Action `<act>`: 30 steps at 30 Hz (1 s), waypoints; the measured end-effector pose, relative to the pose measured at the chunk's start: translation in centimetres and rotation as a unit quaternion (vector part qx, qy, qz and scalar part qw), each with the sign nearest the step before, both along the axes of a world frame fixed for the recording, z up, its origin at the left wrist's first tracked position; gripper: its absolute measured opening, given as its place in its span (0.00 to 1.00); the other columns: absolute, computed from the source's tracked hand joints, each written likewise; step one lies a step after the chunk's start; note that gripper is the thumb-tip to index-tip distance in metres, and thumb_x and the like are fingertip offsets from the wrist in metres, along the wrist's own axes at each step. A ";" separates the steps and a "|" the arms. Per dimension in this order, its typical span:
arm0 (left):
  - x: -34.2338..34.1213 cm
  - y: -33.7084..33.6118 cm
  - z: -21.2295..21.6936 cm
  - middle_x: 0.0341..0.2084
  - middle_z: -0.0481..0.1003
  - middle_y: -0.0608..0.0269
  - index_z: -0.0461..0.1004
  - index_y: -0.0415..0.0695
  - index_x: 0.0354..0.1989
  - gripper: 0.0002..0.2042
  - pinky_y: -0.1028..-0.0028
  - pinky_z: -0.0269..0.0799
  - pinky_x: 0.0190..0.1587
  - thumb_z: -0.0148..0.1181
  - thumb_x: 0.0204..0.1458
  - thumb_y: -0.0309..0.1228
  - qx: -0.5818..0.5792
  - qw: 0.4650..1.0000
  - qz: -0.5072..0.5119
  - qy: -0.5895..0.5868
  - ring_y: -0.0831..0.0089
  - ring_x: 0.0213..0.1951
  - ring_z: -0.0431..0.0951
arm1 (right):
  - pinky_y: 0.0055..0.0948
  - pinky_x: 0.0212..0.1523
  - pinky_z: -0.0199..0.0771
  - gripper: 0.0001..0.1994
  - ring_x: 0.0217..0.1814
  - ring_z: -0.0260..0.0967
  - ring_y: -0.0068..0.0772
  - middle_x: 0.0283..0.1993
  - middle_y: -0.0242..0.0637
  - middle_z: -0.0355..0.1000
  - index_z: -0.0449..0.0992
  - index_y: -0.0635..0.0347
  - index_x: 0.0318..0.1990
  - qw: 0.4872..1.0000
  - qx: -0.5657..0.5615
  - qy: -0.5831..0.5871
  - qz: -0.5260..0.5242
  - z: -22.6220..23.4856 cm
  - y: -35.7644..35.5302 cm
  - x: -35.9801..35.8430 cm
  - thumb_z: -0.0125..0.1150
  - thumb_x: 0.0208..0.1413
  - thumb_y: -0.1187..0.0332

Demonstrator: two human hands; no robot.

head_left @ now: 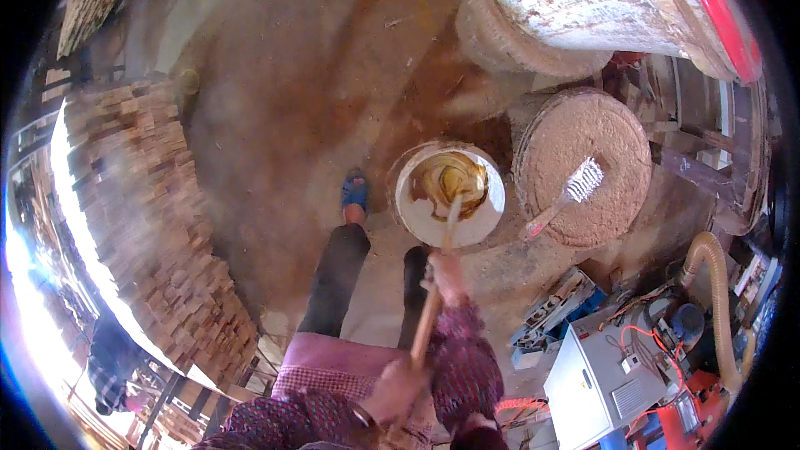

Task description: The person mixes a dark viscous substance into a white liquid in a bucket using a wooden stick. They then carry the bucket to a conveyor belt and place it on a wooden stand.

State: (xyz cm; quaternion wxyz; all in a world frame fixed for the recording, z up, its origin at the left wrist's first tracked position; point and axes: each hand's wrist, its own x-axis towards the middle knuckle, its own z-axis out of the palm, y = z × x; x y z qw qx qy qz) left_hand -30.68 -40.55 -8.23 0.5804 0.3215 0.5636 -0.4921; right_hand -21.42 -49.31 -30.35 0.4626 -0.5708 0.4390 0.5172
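Item: one long wooden stick (427,325), pale, held in both bare hands. Position: in front of the person, its far end standing in a white bucket (497,192) on the floor, its near end running back toward the lap. Long axis: from the lap away and slightly to the right, tilted. Right hand (448,277): fingers wrapped round the shaft, just short of the bucket's near rim; the nearer of the two to the bucket. Left hand (396,387): farther back along the same shaft, close to the body, closed around it; blurred, exact finger placement not legible. Bucket contents (437,179): brown and white, streaked in swirls; the stick enters them right of centre, its tip hidden. Bearing of bucket from hands: ahead, slightly right. Adjacent, right of bucket: a round drum (575,129) with a rough brown top, a white-bristled brush (585,179) lying across it. Adjacent, left: a blue shoe (354,190) on the person's foot.
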 end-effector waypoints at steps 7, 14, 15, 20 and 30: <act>-4.1 -3.3 2.4 0.30 0.72 0.53 0.67 0.40 0.39 0.15 0.61 0.72 0.31 0.60 0.47 0.35 0.095 0.979 -0.025 -0.177 0.59 0.30 0.75 | 0.26 0.14 0.61 0.07 0.16 0.54 0.21 0.21 0.26 0.56 0.64 0.53 0.38 0.997 0.012 0.035 -0.072 4.9 1.1 1.1 0.52 0.52 0.70; -7.2 -5.9 1.4 0.26 0.74 0.47 0.72 0.38 0.36 0.18 0.57 0.70 0.37 0.59 0.48 0.43 0.161 0.984 0.034 -0.068 0.54 0.32 0.77 | 0.29 0.14 0.67 0.03 0.14 0.60 0.25 0.18 0.28 0.60 0.64 0.59 0.30 0.996 0.076 -0.004 0.039 5.4 4.4 0.8 0.50 0.49 0.72; -6.7 -5.6 1.6 0.28 0.74 0.49 0.71 0.38 0.38 0.17 0.60 0.71 0.37 0.59 0.49 0.41 0.146 0.982 -0.030 -0.112 0.58 0.33 0.77 | 0.29 0.13 0.67 0.03 0.16 0.60 0.24 0.19 0.28 0.60 0.64 0.58 0.31 0.995 0.095 0.030 -0.031 7.0 3.5 1.7 0.50 0.49 0.72; -2.1 0.3 -1.6 0.28 0.73 0.55 0.71 0.39 0.40 0.14 0.70 0.72 0.35 0.56 0.52 0.37 -0.081 0.996 0.023 0.012 0.71 0.34 0.75 | 0.30 0.16 0.69 0.06 0.17 0.61 0.24 0.20 0.28 0.61 0.68 0.57 0.33 0.999 -0.014 -0.016 0.032 1.3 -1.0 0.2 0.53 0.52 0.65; -6.0 -0.9 -0.3 0.26 0.72 0.59 0.69 0.39 0.46 0.20 0.67 0.71 0.36 0.54 0.52 0.42 -0.086 0.983 0.043 -0.157 0.59 0.31 0.75 | 0.35 0.18 0.70 0.07 0.17 0.60 0.28 0.23 0.31 0.62 0.65 0.54 0.35 0.999 -0.018 -0.025 0.009 -0.3 -3.3 -2.9 0.54 0.49 0.68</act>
